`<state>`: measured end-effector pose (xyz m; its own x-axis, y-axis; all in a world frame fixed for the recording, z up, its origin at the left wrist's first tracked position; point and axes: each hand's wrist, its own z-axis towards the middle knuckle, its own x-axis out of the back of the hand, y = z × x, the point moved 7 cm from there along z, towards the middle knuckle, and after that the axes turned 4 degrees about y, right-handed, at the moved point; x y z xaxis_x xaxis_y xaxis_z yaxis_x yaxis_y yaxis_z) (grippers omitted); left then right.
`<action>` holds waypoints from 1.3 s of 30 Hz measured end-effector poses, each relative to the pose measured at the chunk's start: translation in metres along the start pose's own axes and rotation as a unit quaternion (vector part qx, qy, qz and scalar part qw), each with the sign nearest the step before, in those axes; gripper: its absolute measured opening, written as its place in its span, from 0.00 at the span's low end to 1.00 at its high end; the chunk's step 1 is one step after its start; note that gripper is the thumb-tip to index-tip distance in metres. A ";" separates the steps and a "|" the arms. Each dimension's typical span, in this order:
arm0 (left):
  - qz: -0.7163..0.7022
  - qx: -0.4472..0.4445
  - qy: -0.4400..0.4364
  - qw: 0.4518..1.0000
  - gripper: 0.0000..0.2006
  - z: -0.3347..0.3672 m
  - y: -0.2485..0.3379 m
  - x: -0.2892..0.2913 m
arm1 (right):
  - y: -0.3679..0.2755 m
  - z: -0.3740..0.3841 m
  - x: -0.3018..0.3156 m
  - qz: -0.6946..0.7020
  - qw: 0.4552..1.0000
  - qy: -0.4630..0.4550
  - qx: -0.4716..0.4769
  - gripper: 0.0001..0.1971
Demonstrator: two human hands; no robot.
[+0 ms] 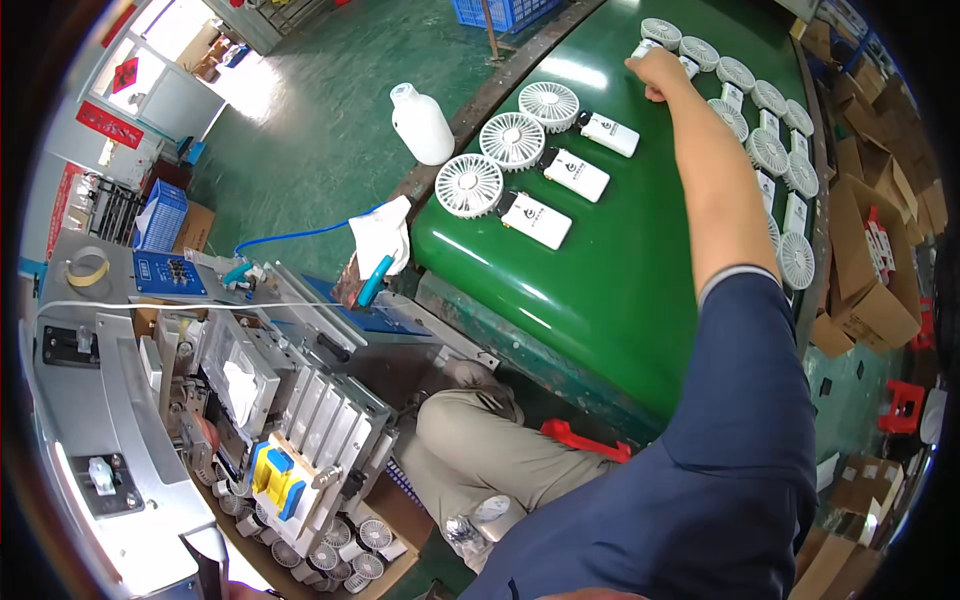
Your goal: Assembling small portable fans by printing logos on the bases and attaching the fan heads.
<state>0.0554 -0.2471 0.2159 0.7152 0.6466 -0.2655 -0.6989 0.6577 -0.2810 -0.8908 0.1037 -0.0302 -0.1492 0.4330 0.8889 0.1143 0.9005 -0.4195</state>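
Observation:
My right arm, in a dark blue short sleeve, reaches across the green conveyor belt [600, 300]. At its far side my right hand [658, 75] is closed, its fingers at the handle of a white handheld fan [661, 33]; the fingertips are partly hidden. Several more white fans [767, 152] lie in rows along the belt's right side. Nearer the left edge lie three fans, the nearest one [469, 186] with its printed handle [536, 220] pointing right. My left hand does not show.
A white bottle [424, 126] stands at the belt's left edge near a white cloth [382, 236]. At lower left is a machine with a yellow and blue fixture [277, 478], above a cardboard box [402, 570] of fans. Cardboard cartons [868, 270] stand at right.

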 end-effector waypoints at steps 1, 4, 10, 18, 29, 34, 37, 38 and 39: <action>0.000 0.013 -0.008 1.000 0.21 -0.015 -0.010 0.000 | -0.014 -0.014 0.014 -0.014 1.000 0.006 0.001 0.25; -0.005 0.009 -0.019 1.000 0.20 -0.008 -0.013 0.012 | -0.031 -0.090 0.001 -0.009 0.977 -0.144 0.157 0.25; -0.036 0.025 -0.020 0.999 0.20 -0.014 -0.016 0.016 | -0.022 -0.208 -0.004 -0.029 0.926 -0.139 0.349 0.27; -0.045 0.032 -0.007 0.998 0.19 -0.004 -0.017 0.030 | -0.059 -0.139 -0.021 -0.048 0.919 0.108 0.377 0.24; -0.310 0.055 -0.016 0.949 0.19 0.033 -0.001 0.033 | -0.097 0.010 -0.044 0.055 0.976 0.183 0.106 0.27; -0.707 0.149 -0.020 0.692 0.20 0.031 -0.158 0.108 | -0.104 0.045 -0.057 0.009 0.975 0.199 0.094 0.28; -0.656 0.172 0.011 0.735 0.21 0.027 -0.141 0.092 | -0.111 0.043 -0.046 0.009 0.977 0.195 0.089 0.28; -0.526 0.174 0.038 0.832 0.22 0.027 -0.125 0.090 | -0.108 0.038 -0.042 0.016 0.978 0.190 0.086 0.28; -0.382 0.171 0.064 0.906 0.22 0.028 -0.109 0.090 | -0.105 0.033 -0.040 0.023 0.979 0.184 0.083 0.29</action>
<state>0.1957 -0.2494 0.2479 0.9707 -0.0834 -0.2252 0.0543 0.9897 -0.1322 -0.9297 -0.0068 -0.0281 0.2207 0.4573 0.8615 -0.0533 0.8876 -0.4575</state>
